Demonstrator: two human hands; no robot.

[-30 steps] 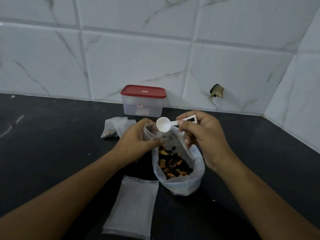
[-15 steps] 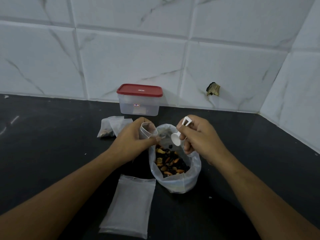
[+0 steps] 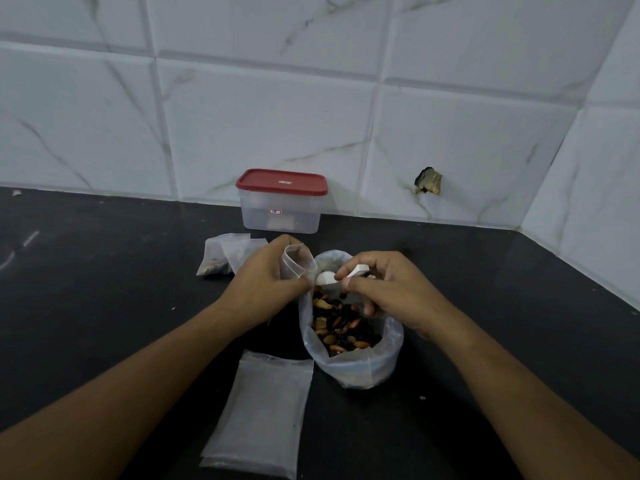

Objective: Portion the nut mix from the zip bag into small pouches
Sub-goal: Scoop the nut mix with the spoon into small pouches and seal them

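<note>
The clear zip bag stands open on the black counter, with brown and dark nut mix inside. My left hand holds a small clear pouch upright and open at the bag's left rim. My right hand grips a white plastic scoop by its handle, over the bag's mouth. The scoop's bowl sits right beside the pouch's opening. What the scoop carries is hidden.
A stack of flat empty pouches lies in front of the bag. Filled small pouches lie to the back left. A clear box with a red lid stands against the tiled wall. A tiled side wall closes the right.
The scoop dipped from above the pouch down into the bag, then came back up to the pouch's mouth. My left hand kept the pouch in place.
</note>
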